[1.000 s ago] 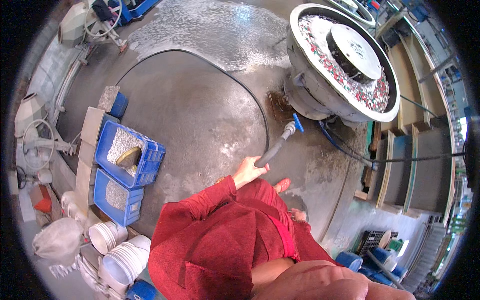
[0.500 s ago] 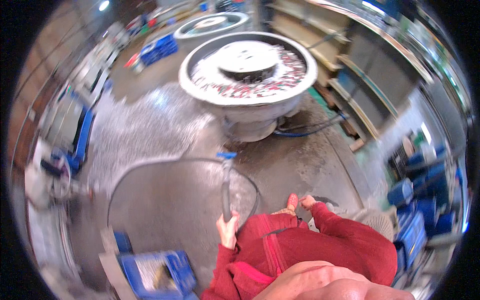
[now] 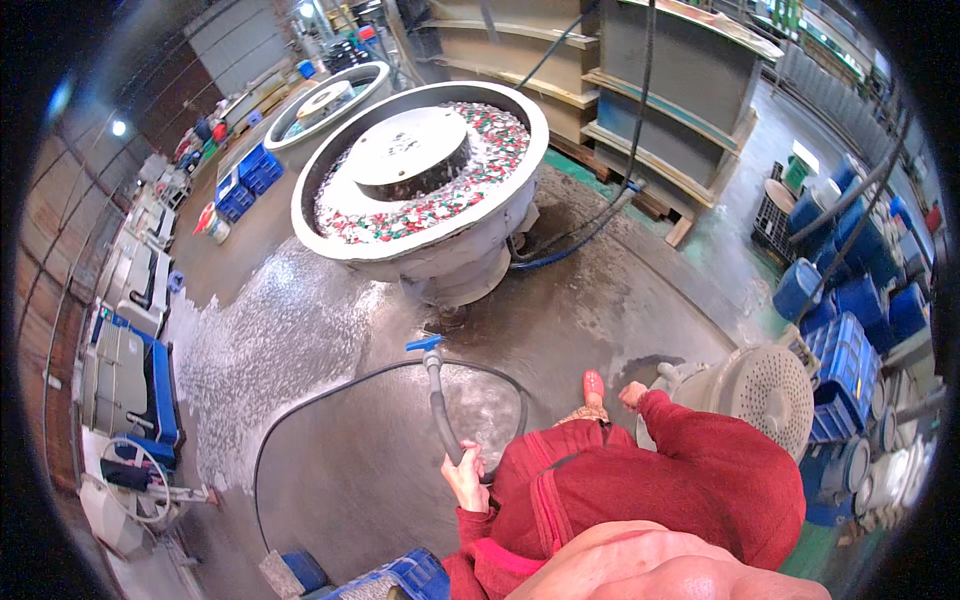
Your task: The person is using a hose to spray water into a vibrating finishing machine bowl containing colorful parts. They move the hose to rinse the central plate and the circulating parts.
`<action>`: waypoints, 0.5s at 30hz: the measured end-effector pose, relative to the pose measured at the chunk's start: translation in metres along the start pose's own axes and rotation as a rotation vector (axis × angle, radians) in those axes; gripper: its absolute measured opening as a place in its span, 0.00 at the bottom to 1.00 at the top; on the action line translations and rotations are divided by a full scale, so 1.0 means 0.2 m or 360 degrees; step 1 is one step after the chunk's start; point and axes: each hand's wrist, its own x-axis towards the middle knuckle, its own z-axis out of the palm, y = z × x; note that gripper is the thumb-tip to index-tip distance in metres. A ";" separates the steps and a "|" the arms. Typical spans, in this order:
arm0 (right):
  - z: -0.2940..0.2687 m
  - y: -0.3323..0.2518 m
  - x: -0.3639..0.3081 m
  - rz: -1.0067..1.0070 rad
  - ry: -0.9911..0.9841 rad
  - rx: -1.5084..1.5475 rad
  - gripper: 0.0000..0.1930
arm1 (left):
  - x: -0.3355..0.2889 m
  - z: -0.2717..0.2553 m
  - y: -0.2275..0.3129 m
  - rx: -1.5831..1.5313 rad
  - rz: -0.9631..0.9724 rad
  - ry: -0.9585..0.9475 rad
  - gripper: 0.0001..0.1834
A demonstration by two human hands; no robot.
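A thick grey hose runs through the grip of my left hand, its fingers wrapped round it. At the hose's far end is a fitting with a blue valve handle, held out above the wet floor. My right hand hangs low in front of my red sleeve, fingers curled, with nothing visible in it. Beyond the hose stands a large round tub, filled with small red, green and white pieces around a raised white centre disc.
White foam covers the floor left of the tub. Dark hose loops across the floor. A perforated drum stands close on my right, beside blue crates and blue barrels. Wooden-edged grey panels rise behind the tub.
My view has swung rightward, so the tub sits further left and the perforated drum shows more fully. The hose stays in my left hand; my right hand remains curled.
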 end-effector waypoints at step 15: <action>0.03 -0.29 -0.02 -0.0094 0.0205 -0.0184 0.14 | -0.05 -0.02 0.00 0.0052 0.0041 0.0147 0.05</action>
